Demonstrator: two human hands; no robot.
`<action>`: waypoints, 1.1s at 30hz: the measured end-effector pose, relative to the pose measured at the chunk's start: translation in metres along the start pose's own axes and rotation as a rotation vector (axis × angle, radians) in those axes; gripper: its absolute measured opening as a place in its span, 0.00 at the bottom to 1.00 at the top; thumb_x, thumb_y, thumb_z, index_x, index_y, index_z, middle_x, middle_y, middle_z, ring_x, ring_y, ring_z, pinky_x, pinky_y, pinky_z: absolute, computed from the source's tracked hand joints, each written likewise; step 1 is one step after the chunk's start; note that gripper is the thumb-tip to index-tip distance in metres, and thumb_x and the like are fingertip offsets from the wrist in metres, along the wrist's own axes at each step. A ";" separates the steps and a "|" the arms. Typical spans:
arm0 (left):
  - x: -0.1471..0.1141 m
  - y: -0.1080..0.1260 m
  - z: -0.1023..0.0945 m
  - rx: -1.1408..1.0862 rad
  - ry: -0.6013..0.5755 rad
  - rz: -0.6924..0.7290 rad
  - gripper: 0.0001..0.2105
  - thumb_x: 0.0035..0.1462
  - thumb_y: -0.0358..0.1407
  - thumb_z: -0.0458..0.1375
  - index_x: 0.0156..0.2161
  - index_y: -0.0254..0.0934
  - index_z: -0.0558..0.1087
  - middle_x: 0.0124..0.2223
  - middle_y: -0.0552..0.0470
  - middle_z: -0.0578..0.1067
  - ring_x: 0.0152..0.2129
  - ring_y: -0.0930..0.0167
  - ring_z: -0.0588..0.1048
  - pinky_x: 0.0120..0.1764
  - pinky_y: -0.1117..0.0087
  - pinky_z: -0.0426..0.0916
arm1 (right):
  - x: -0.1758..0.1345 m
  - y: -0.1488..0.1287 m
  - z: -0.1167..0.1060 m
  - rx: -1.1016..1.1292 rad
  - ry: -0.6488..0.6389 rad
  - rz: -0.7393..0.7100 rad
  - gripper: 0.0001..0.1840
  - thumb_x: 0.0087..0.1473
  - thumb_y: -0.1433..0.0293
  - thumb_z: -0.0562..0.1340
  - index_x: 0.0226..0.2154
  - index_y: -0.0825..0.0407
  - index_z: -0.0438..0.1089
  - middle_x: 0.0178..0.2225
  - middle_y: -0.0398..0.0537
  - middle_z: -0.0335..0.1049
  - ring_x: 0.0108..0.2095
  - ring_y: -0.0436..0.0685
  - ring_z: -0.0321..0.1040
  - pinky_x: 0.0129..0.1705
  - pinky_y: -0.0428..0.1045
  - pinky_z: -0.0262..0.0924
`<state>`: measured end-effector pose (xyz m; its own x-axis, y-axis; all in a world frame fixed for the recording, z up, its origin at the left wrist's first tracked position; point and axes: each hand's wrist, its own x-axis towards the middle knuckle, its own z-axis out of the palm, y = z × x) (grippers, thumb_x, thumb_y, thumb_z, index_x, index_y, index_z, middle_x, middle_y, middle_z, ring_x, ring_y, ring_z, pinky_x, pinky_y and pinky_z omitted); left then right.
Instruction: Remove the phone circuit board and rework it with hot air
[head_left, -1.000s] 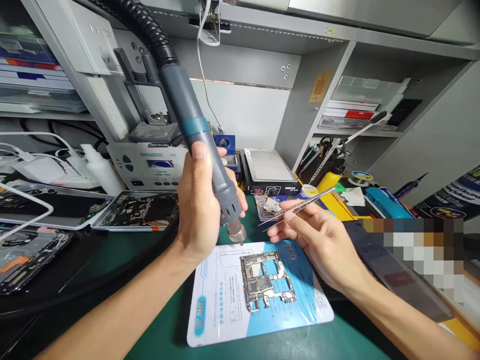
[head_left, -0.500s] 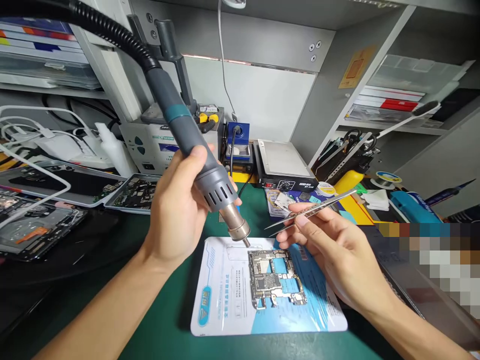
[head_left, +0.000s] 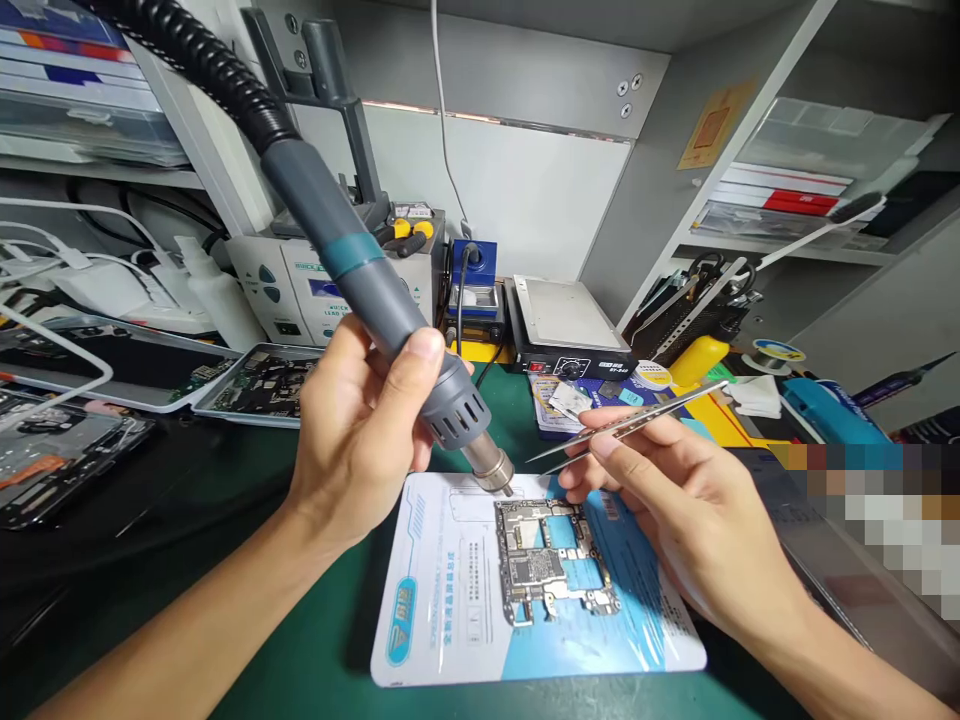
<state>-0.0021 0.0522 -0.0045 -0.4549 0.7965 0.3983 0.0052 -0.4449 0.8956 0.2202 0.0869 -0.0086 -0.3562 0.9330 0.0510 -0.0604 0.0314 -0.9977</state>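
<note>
My left hand [head_left: 367,440] is closed around the grey handle of a hot air gun [head_left: 390,300], whose metal nozzle points down at the upper edge of a phone circuit board [head_left: 536,568]. The nozzle tip is just above the board's top left part. Between the thumb and fingers of my right hand [head_left: 667,490] is a pair of metal tweezers [head_left: 637,420]; their two tips are apart and point left, near the nozzle, with nothing between them. The board lies flat on a white and blue printed box [head_left: 420,640].
Behind stand a hot air station [head_left: 289,290], a blue soldering iron holder [head_left: 474,265] and a heating plate [head_left: 570,330]. Opened phones [head_left: 60,450] lie at the left. A tool holder [head_left: 697,310] and a yellow bottle [head_left: 697,360] are at the right. A black hose runs from the gun to the upper left.
The hot air gun has moved slightly right and lower, its nozzle closer to the board. My left thumb sits further down the handle. The tweezers have barely shifted.
</note>
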 end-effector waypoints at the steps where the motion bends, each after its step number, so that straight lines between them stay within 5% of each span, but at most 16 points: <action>1: 0.000 0.001 0.001 0.000 -0.001 0.005 0.15 0.59 0.49 0.63 0.43 0.40 0.71 0.31 0.50 0.76 0.12 0.74 0.67 0.08 0.71 0.59 | 0.000 0.000 0.000 0.004 0.000 0.000 0.12 0.60 0.60 0.71 0.43 0.47 0.75 0.30 0.42 0.78 0.32 0.52 0.77 0.36 0.46 0.72; 12: -0.010 0.013 0.011 0.041 0.162 0.110 0.14 0.63 0.49 0.59 0.42 0.40 0.72 0.30 0.52 0.73 0.15 0.75 0.64 0.12 0.70 0.56 | -0.012 -0.001 0.006 -0.189 0.135 -0.245 0.03 0.56 0.64 0.72 0.34 0.46 0.80 0.29 0.45 0.76 0.25 0.51 0.70 0.25 0.44 0.67; 23: -0.022 0.010 0.015 0.108 0.122 0.120 0.15 0.62 0.49 0.58 0.46 0.43 0.74 0.33 0.48 0.74 0.26 0.67 0.71 0.27 0.65 0.69 | -0.013 -0.002 0.007 -0.258 0.083 -0.226 0.04 0.56 0.66 0.71 0.32 0.47 0.78 0.27 0.45 0.75 0.24 0.51 0.66 0.25 0.46 0.65; 33: -0.025 0.017 0.018 0.213 0.190 0.157 0.16 0.61 0.47 0.58 0.47 0.40 0.75 0.37 0.48 0.76 0.32 0.62 0.77 0.28 0.62 0.73 | -0.009 -0.004 0.011 -0.275 0.105 -0.229 0.03 0.52 0.68 0.71 0.30 0.49 0.78 0.27 0.45 0.76 0.21 0.50 0.67 0.21 0.45 0.63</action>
<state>0.0251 0.0321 0.0039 -0.5917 0.6251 0.5091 0.2661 -0.4446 0.8553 0.2133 0.0745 -0.0048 -0.2639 0.9220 0.2833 0.1308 0.3252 -0.9365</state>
